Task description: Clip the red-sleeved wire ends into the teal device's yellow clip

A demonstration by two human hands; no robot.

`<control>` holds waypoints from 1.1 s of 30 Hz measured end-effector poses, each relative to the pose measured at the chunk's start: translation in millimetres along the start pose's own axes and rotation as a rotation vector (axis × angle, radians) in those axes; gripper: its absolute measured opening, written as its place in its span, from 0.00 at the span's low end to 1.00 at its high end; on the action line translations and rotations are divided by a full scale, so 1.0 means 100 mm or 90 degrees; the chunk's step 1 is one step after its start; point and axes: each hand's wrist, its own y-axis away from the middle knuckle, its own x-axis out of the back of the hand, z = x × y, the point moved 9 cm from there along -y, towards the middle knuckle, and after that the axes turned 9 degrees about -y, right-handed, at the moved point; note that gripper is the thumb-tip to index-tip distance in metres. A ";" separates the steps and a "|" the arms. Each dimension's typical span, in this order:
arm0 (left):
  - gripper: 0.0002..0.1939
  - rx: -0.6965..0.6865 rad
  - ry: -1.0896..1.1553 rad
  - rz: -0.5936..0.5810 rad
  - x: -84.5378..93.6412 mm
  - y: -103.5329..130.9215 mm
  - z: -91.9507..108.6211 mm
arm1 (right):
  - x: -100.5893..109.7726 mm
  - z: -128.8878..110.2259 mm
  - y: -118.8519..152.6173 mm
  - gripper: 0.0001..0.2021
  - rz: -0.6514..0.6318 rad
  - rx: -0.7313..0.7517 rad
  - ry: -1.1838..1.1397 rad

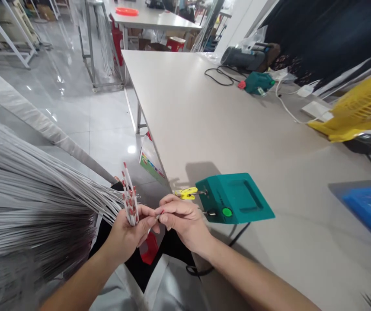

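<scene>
While the two hands are meeting at the near edge of the white table (205, 121), the left hand (125, 235) is grasping a bunch of white cables (130, 207), whose red-tipped ends are standing up above the thumb and index finger. From a hanging mass of grey-white strands (43, 185), more lengths are running in behind that hand. The right hand (185, 220) is pinching a small red-tipped end (161, 212) between thumb and index finger, and it is lying right at the fingertips, with the left thumb and index pressing close beside it; its exact shape is too small for me to tell. Just beyond the right knuckles, a green device (237, 198) is resting on the table, a yellow clip (187, 193) sticking out from its side toward the hands.
</scene>
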 end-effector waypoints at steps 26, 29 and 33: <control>0.10 0.022 -0.123 -0.030 -0.14 -0.10 -0.17 | -0.03 -0.12 0.01 0.07 0.034 0.013 0.276; 0.11 0.012 -0.109 -0.059 -0.16 -0.11 -0.16 | 0.04 0.02 0.02 0.07 0.059 -0.081 0.171; 0.14 -0.032 -0.085 -0.070 -0.13 -0.10 -0.12 | -0.04 0.15 0.04 0.10 0.022 -0.162 -0.063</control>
